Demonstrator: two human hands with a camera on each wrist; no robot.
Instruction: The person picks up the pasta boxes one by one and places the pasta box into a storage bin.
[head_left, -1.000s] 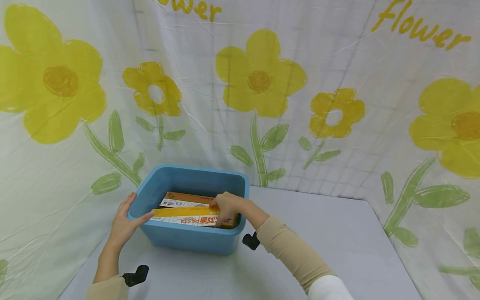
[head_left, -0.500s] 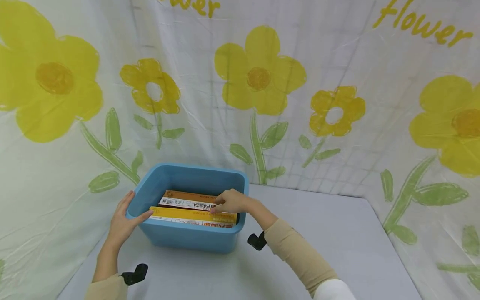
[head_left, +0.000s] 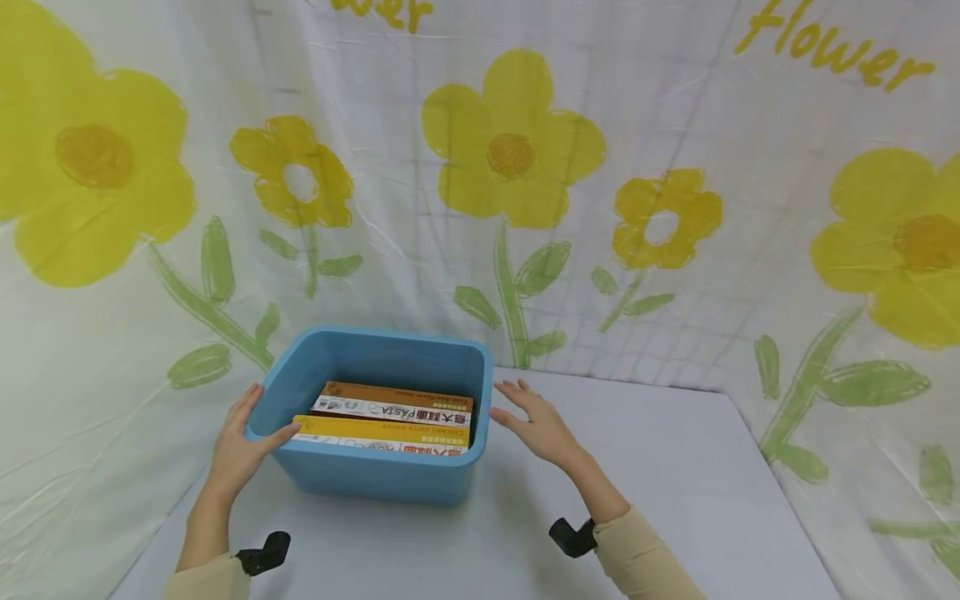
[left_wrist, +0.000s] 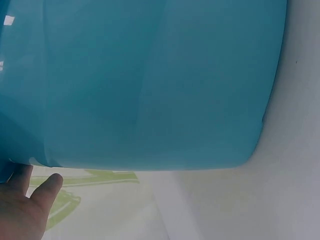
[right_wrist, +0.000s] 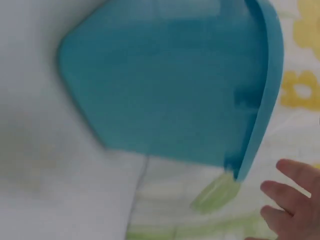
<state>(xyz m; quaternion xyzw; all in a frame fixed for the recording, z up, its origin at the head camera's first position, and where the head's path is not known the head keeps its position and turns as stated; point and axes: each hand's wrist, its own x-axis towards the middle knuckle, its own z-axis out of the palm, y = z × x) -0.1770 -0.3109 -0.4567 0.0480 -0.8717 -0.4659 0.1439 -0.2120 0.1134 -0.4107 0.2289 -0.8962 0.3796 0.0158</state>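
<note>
Out of the bin (head_left: 390,479) has come the right hand (head_left: 538,425), which a moment back was pressing on the front pasta box; it hovers now just beside the bin's right wall, palm down, fingers straight and a little spread, holding nothing. Its left hand (head_left: 238,450) has kept its place on the bin's left rim, thumb hooked over the edge and the fingers laid along the outer wall (in the left wrist view only a thumb and part of the palm show under the blue curve). Inside lie the boxes (head_left: 390,417), side by side and flat on the bottom, orange and yellow with white faces, the near one partly hidden by the front wall. From where one stands, the bin sits toward the left back of a pale grey table (head_left: 675,500), close to the backdrop (head_left: 675,125), a white sheet hung round the table on three sides, creased, printed with big yellow flowers, green stems and the word "flower". Black straps show at both wrists.
</note>
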